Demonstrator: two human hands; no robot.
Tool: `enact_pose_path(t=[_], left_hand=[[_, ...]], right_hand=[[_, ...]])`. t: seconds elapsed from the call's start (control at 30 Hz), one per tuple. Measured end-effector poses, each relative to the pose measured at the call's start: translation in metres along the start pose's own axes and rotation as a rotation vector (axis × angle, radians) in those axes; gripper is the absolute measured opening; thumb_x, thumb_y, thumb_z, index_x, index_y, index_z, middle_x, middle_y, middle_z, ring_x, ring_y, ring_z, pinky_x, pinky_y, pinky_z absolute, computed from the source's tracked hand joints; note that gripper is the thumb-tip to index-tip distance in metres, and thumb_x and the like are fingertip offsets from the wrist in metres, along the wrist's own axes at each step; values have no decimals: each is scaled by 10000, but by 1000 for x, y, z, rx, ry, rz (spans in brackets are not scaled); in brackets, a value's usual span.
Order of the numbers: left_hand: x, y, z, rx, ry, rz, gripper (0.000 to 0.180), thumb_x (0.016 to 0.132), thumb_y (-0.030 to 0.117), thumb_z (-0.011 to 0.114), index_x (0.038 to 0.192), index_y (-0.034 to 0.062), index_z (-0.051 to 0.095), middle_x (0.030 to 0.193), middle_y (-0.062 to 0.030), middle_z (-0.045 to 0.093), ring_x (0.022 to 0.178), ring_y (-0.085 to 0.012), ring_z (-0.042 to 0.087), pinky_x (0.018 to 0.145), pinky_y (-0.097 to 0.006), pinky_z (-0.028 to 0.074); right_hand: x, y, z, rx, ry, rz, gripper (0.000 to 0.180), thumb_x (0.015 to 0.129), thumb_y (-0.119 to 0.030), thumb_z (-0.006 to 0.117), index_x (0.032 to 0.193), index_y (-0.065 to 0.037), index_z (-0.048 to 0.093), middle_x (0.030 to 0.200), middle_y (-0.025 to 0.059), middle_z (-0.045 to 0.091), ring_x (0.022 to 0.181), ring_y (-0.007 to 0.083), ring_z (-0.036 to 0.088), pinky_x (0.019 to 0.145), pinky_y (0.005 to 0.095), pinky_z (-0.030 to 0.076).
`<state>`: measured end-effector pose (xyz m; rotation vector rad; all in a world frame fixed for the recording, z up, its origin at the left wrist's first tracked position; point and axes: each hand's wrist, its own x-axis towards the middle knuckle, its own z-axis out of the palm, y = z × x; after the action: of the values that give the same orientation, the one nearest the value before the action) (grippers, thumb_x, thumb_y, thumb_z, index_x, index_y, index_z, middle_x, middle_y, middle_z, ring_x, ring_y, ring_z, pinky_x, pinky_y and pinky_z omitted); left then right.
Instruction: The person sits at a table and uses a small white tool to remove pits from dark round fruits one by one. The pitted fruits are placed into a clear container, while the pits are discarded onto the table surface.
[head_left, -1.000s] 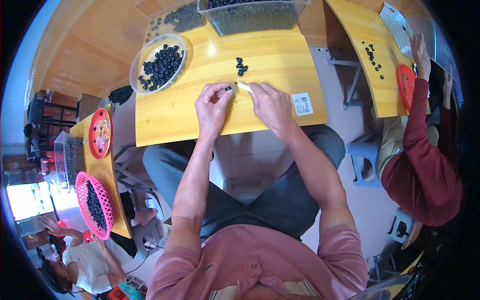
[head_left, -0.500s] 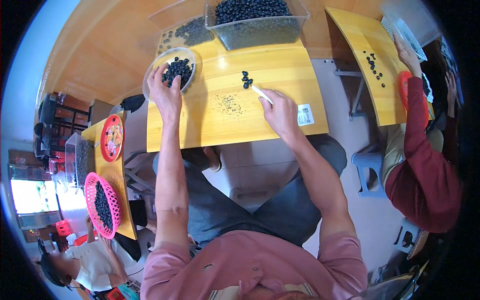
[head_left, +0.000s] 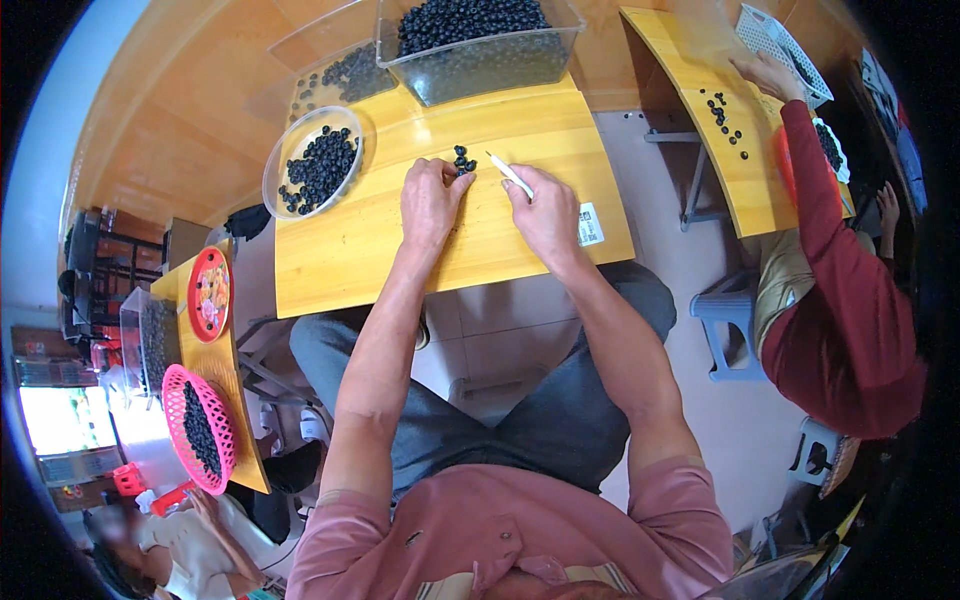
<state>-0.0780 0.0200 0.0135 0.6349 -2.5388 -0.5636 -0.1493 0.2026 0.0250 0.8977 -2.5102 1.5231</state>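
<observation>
My right hand (head_left: 545,210) grips a slim white pen-like tool (head_left: 516,180), its thin pointed tip aimed up and left. Just left of that tip lies a small cluster of glossy black beads (head_left: 461,155) on the yellow wooden table (head_left: 375,235). My left hand (head_left: 430,205) is at the near left side of this cluster, fingers curled and thumb against the nearest beads. Whatever sits between those fingers is hidden. A round clear plastic bowl (head_left: 268,190) at the table's left edge holds many more such beads.
A large clear bin (head_left: 475,75) full of black beads stands at the far edge. A printed label (head_left: 590,226) lies at right. On the left side table are a red tray (head_left: 222,265) and a pink basket (head_left: 228,440). A co-worker in a maroon sleeve (head_left: 815,150) works at the right table.
My left hand has left the bowl and moved right to the bead cluster. The right hand still holds the white tool, its tip now lifted away from the beads. The whole view has shifted slightly.
</observation>
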Motion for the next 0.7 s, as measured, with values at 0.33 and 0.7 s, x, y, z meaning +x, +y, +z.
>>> enact_pose_path(t=[0.33, 0.7], left_hand=[[-45, 3, -29, -593, 64, -205, 223, 924, 26, 765, 1142, -21, 776, 1066, -116, 741, 883, -174, 727, 815, -307, 577], [-62, -8, -15, -716, 90, -228, 310, 948, -24, 757, 1256, -2, 728, 1080, -39, 695, 925, -104, 658, 857, -260, 566]], right_hand=[[-7, -7, 2, -52, -69, -49, 205, 956, -149, 738, 1137, -59, 770, 1003, 168, 766, 893, 386, 734, 790, 458, 572], [-22, -2, 17, -184, -132, -259, 225, 926, -171, 750, 1144, -110, 748, 921, 94, 730, 811, 333, 737, 707, 466, 597]])
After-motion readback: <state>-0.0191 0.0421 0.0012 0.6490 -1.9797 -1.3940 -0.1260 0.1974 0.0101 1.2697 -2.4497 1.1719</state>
